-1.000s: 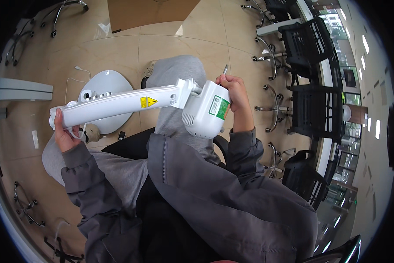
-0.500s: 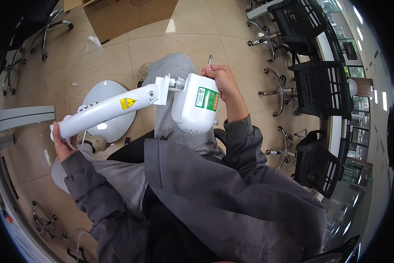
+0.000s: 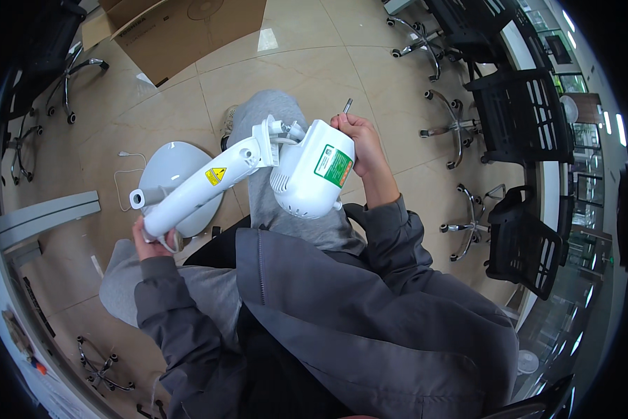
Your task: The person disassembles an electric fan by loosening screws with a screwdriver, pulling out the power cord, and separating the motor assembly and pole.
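My left hand [image 3: 148, 239] is closed round the lower end of a white fan neck [image 3: 191, 199], which bears a yellow warning label. At its upper end the neck joins a white fan motor housing [image 3: 301, 178] with a green label and vent slots. My right hand [image 3: 365, 143] grips the far right of that housing, beside a thin metal shaft [image 3: 347, 106] that sticks out; some fingers are hidden behind it. A short white tube [image 3: 150, 197] shows beside the neck; whether they are joined I cannot tell. The fan parts are held over my lap, tilted.
A rounded white base [image 3: 171, 162] lies on the tiled floor beyond my left hand, with a white plug and cord [image 3: 124, 154] near it. An opened cardboard box [image 3: 188, 38] stands far ahead. Black office chairs [image 3: 516, 115] line the right side; a grey desk leg [image 3: 48, 213] is at left.
My left hand has moved right and nearer to me, so the neck now slants more steeply. The housing has turned slightly with my right hand, and the white tube has come into sight.
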